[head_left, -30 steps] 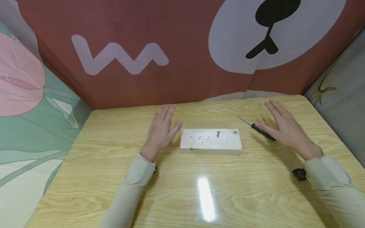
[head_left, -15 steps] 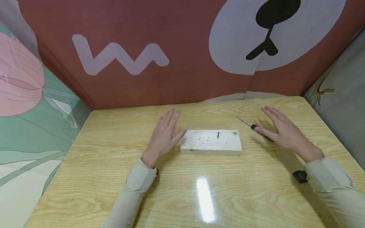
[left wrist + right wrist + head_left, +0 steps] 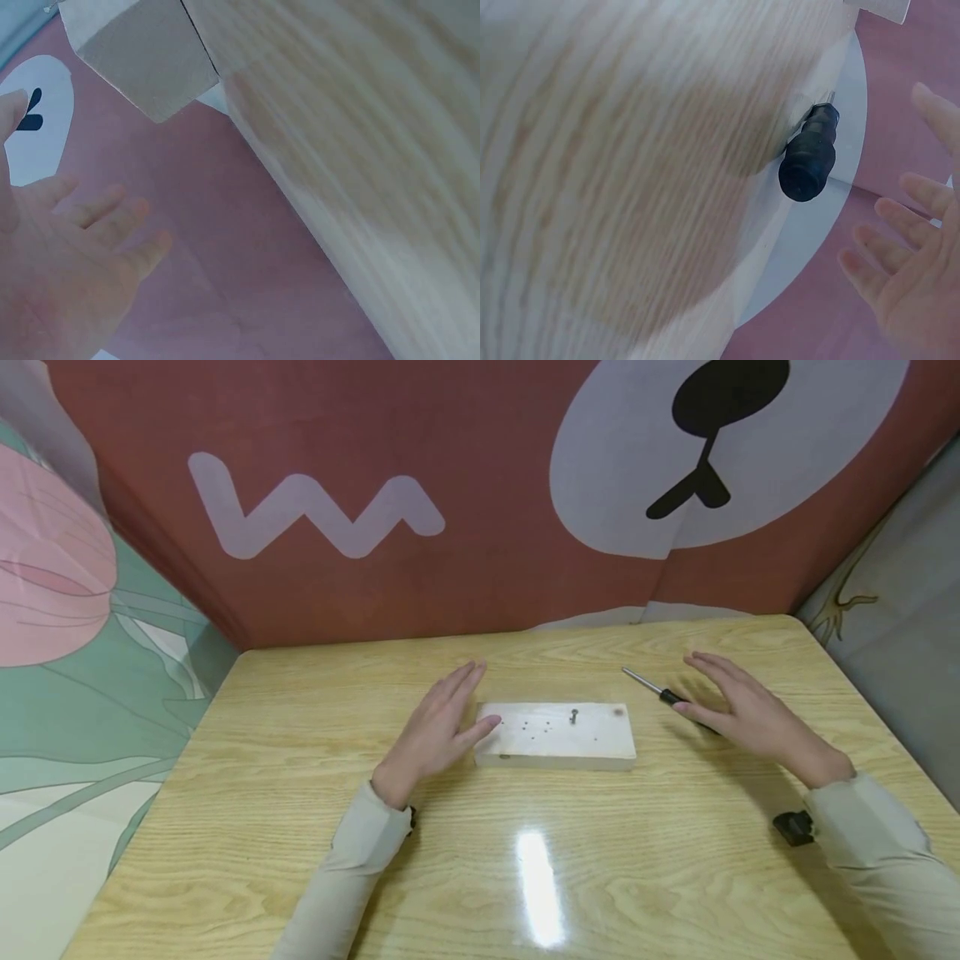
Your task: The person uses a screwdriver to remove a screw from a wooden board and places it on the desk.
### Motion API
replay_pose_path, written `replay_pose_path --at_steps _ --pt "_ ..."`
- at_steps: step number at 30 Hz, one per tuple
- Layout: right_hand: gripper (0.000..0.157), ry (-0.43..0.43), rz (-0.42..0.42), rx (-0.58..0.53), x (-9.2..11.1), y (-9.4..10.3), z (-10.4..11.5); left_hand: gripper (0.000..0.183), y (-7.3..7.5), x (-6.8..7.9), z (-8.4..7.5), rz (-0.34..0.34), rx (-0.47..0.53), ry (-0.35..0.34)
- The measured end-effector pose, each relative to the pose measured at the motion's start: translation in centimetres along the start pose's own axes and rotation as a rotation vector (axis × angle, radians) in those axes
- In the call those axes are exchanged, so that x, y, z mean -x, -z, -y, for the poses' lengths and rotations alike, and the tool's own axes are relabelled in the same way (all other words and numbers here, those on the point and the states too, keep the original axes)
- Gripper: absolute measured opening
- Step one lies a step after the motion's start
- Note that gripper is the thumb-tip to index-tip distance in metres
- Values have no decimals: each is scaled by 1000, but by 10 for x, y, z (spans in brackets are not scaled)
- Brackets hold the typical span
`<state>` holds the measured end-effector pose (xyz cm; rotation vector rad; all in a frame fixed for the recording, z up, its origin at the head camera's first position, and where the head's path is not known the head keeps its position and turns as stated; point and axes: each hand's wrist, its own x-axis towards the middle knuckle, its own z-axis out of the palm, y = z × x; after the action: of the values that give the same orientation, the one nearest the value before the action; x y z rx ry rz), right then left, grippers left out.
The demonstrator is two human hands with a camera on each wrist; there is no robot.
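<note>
A pale wooden block [image 3: 558, 745] with several small holes lies on the table. One screw [image 3: 573, 716] stands up from its top, right of the middle. My left hand [image 3: 435, 735] hovers at the block's left end, fingers extended, thumb over the block's corner in the head view; the left wrist view shows its palm [image 3: 67, 277] holding nothing. Over on the right, a screwdriver [image 3: 667, 697] with a black handle [image 3: 808, 157] lies on the table. Above that handle is my right hand [image 3: 761, 718], its fingers spread and apart from the tool, partly covering it in the head view.
The wood-grain table [image 3: 300, 827] reaches back to a red-brown cloth backdrop [image 3: 487, 585] with a printed bear muzzle. A floral cloth [image 3: 60, 710] hangs at the left and a grey one [image 3: 900, 593] at the right. Glare lies on the table's front middle.
My left hand has moved right and slightly nearer, its thumb now over the block's left end. My right hand has shifted slightly left and down over the screwdriver. Block and screwdriver stay put.
</note>
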<state>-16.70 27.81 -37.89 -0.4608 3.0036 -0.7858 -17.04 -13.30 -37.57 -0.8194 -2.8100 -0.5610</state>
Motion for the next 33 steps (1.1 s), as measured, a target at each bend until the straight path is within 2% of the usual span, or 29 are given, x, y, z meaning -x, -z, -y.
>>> replay_pose_path --at_steps 11,19,26,33 --pt "65 12 26 11 -1 -5 -3 70 -3 1 -1 90 126 11" --pt "62 11 66 18 -3 -7 -4 69 -5 3 -1 191 223 30" --pt "58 35 86 23 -3 -7 -5 69 -6 2 -4 216 231 31" --pt "47 70 79 53 -5 -10 -8 69 -5 2 -2 282 255 27"
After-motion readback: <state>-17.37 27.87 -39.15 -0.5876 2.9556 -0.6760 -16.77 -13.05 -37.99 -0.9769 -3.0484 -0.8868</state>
